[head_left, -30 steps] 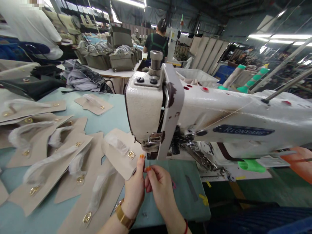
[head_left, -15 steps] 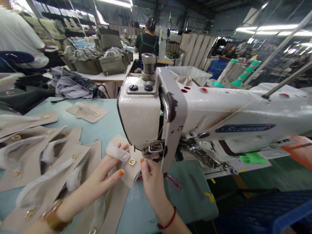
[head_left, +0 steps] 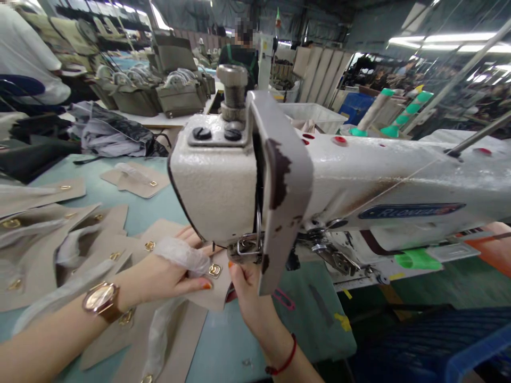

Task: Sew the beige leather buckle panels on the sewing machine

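Left hand (head_left: 170,279) part-hidden under handle (head_left: 181,256).

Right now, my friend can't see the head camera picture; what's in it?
A left hand lies on a beige panel, under its wrapped handle, the right hand by its edge, at a white sewing machine. Similar panels lie on the table.

This is a factory sewing workshop, apparently for bags. A large industrial sewing machine (head_left: 339,173) stands at the tabletop (head_left: 227,340), where many alike beige panels (head_left: 138,188) lie, with wrapped handles and gold-coloured fittings. Behind are rows of grey-brown bags (head_left: 179,98), a second machine (head_left: 59,29), other people (head_left: 27,58) and overhead strip lights (head_left: 451,38) across a wide hall.
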